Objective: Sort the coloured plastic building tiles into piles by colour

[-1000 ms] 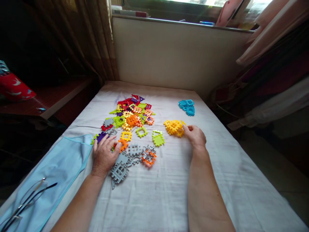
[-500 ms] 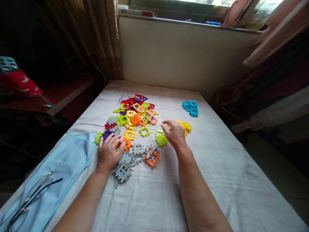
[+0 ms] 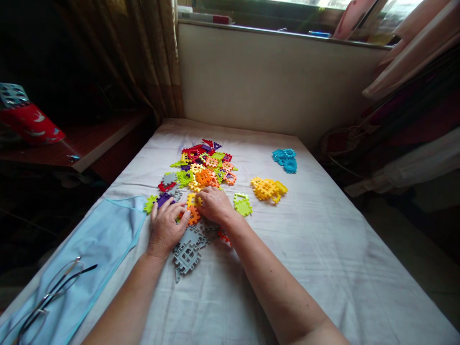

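Notched plastic building pieces in many colours lie in a mixed pile [image 3: 204, 177] on the sheet. My left hand [image 3: 168, 227] rests at the near left of the pile, fingers spread, touching a purple piece [image 3: 164, 198] and beside an orange piece [image 3: 194, 215]. My right hand [image 3: 214, 203] is bent over a yellow square piece [image 3: 191, 200], its fingertips closed on that piece's edge. Grey pieces [image 3: 187, 256] lie in front of the hands, partly under my right wrist. A lime-green piece [image 3: 243, 206] lies just right of my right hand.
Yellow pieces [image 3: 266, 189] form a separate group to the right, with blue pieces [image 3: 285, 159] farther back. A light-blue cloth [image 3: 104, 239] with eyeglasses [image 3: 46, 299] on it covers the left edge. A red container [image 3: 32, 122] stands on a side table.
My right hand has moved left from the separate yellow group to the yellow square piece near my left hand. That group now shows an extra yellow piece on top. My left hand has stayed put.
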Motion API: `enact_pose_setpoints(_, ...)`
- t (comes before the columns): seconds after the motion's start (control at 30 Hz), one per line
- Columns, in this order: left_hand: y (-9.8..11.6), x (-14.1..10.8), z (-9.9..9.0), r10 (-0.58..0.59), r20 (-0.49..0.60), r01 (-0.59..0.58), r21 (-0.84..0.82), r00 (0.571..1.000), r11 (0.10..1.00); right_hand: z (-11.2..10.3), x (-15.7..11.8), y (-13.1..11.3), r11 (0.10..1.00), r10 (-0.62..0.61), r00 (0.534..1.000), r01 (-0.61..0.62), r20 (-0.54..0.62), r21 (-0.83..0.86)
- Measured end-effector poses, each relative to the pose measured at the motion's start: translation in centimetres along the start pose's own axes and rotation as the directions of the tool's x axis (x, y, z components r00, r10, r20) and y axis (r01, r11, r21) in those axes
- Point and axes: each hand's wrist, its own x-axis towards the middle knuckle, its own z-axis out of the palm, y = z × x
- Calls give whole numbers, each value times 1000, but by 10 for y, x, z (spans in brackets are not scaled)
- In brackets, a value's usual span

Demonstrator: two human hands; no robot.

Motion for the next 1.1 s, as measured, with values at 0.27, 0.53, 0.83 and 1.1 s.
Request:
enact_pose_setpoints(0.27,-1,0,2,15,-10,-15,10,1000,1000,-8,-7,10,998,49,997,-52,-66,-36)
enact_pose_setpoints(0.53,-3,0,4,24,-15,-24,16,1000,1000,-4,-19,17,1000,-4,998,5,-68,14)
enact_pose_setpoints(0.83,-6,0,5,21,0,-21,17,1000,1000,1,-10,-4,996,78,997,-78,-18,-52)
enact_pose_setpoints(1.1,-5,1,5,16,19,-16,27,1000,1000,-9,-19,25,978,188,940,-205,-285,-31)
